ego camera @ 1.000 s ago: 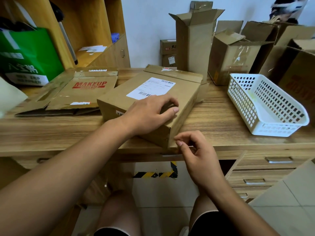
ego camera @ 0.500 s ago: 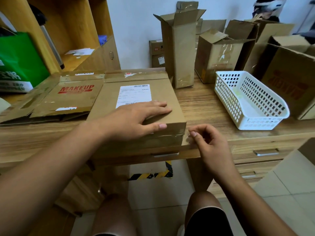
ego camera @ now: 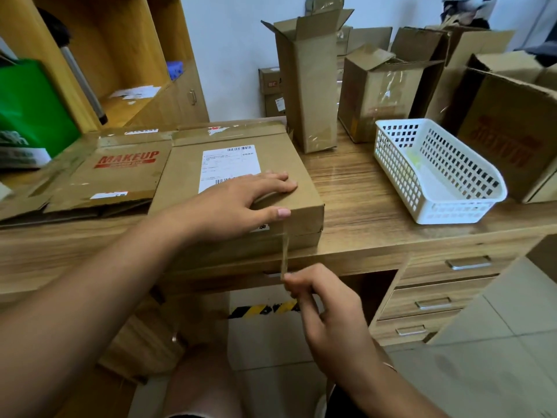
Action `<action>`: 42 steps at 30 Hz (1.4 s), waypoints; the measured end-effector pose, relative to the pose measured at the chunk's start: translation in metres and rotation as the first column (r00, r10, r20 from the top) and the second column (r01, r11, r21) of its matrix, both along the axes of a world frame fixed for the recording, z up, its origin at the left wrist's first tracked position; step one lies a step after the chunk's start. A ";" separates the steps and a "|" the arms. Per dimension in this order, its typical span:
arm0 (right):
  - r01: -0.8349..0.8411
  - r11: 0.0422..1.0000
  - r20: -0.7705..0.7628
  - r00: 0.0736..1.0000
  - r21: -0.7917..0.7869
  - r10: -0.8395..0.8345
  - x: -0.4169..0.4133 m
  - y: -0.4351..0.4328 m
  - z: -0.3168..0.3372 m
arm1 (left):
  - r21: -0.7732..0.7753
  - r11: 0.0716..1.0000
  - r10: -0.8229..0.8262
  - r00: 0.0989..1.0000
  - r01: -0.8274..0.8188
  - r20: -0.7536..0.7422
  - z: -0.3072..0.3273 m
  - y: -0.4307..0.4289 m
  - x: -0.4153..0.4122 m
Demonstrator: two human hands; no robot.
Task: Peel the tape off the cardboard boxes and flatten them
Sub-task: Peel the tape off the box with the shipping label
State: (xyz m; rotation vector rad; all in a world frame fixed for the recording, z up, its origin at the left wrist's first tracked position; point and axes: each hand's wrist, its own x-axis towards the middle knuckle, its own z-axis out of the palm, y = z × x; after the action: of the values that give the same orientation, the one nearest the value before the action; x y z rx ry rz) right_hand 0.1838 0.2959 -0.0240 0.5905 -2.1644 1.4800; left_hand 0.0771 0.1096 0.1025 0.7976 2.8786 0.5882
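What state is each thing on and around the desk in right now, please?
labelled box, closed, lying flat on the desk.
tape strip, partly peeled, stretched taut from the box front.
left hand, pressing flat on the box top.
right hand, pinching the tape end.
MAKEUP box, flattened.
tall box, upright, top flaps open.
white basket, upright.
drawers, shut.
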 end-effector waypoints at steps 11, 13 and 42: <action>0.154 0.984 0.169 0.976 -0.091 -0.137 -0.029 0.023 0.028 | 0.032 0.996 0.084 0.996 -0.083 -0.020 -0.001 0.003 -0.004; 0.157 0.987 0.226 0.963 -0.019 -0.149 -0.038 0.027 0.031 | 0.044 0.994 0.104 0.994 -0.103 -0.017 -0.001 0.004 -0.004; 0.166 0.963 0.116 0.974 0.212 -0.193 -0.030 0.019 0.036 | -0.033 0.999 0.009 1.000 -0.009 0.028 0.001 -0.012 -0.007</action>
State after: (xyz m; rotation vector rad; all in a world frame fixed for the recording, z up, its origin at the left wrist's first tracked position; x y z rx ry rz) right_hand 0.1541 0.3146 0.0125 0.3546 -2.4216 1.2467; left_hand 0.0700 0.0977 0.1033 0.7661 2.8603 0.5472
